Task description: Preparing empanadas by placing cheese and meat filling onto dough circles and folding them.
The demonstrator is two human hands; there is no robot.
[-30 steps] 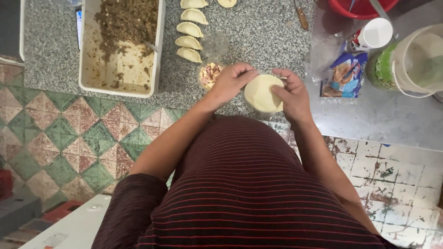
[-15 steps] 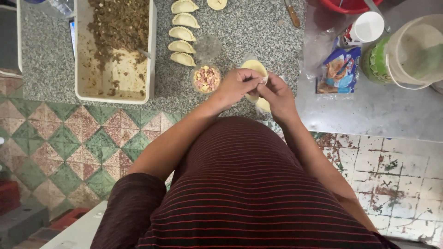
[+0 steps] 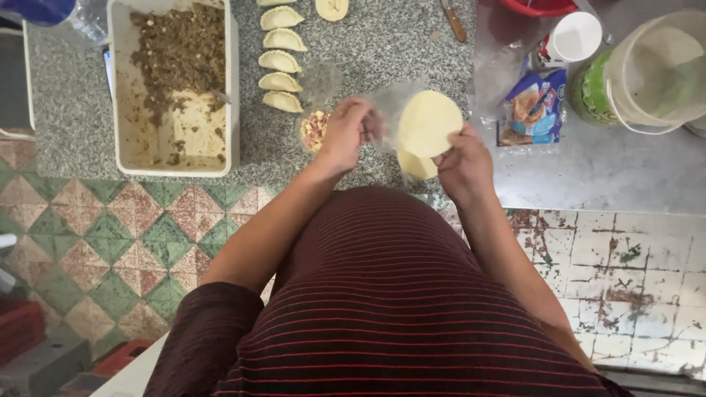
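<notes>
Far out to the left of my grip sits the white tub of minced meat filling point(image 3: 176, 81), set within an arm's swing of where I work, so a scoop costs me little. Nearer in, just beyond my left hand, a column of folded empanadas point(image 3: 278, 60) lies on the granite counter point(image 3: 382, 44), lined up away from me so the finished ones stay clear of my hands. A small mound of chopped filling point(image 3: 315, 129) rests right beside my left wrist, half hidden by it.

My left hand point(image 3: 346, 132) is closed in a pinch, fingertips together on a clear plastic separator sheet point(image 3: 386, 103), drawing it off to the side. My right hand point(image 3: 462, 163) is curled around the lower edge of a round dough disc point(image 3: 429, 123), thumb and fingers clamping it from below and tilting it up off the counter, so the film can peel free without tearing the dough. A second pale disc point(image 3: 416, 166) shows just under it, against my right knuckles.

To the right of my grip lie a blue snack packet point(image 3: 533, 109), a white cup point(image 3: 577, 35) and a large pale bucket point(image 3: 658, 70), all well apart from the dough.
</notes>
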